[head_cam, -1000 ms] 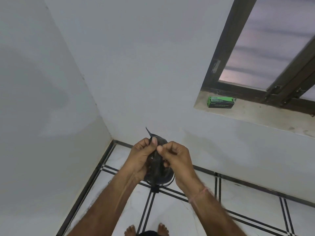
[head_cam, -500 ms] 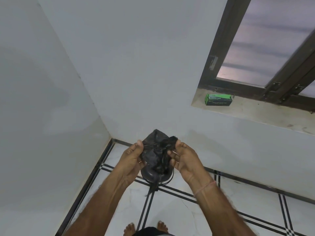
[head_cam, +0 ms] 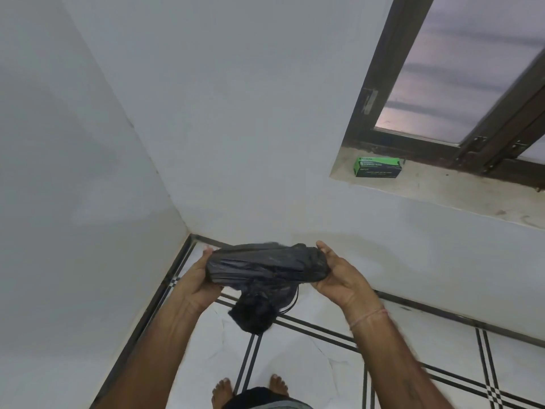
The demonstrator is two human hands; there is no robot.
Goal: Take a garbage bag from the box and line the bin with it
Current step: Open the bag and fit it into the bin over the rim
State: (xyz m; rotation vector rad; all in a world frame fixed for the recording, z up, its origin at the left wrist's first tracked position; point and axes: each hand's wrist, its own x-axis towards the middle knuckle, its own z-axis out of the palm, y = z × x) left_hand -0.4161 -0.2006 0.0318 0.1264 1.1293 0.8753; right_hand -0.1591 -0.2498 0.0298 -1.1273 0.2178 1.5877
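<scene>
A black garbage bag [head_cam: 265, 264] is stretched wide between my two hands at waist height, in front of the room's corner. My left hand [head_cam: 197, 284] grips its left end and my right hand [head_cam: 339, 278] grips its right end, fingers curled over the top edge. Below the stretched part is a dark bunched mass [head_cam: 253, 315] with a thin black loop beside it; I cannot tell whether it is more bag or the bin. The green garbage bag box [head_cam: 378, 167] lies on the window sill, far right and above my hands.
The stone window sill [head_cam: 442, 196] runs along the right wall under a dark-framed window [head_cam: 460, 84]. White walls meet in a corner behind the bag. The floor is white tile with black lines [head_cam: 318, 329]. My bare feet [head_cam: 221, 391] stand at the bottom edge.
My hands have moved apart and pulled the crumpled bag out into a wide band. One second ago both hands pinched it close together.
</scene>
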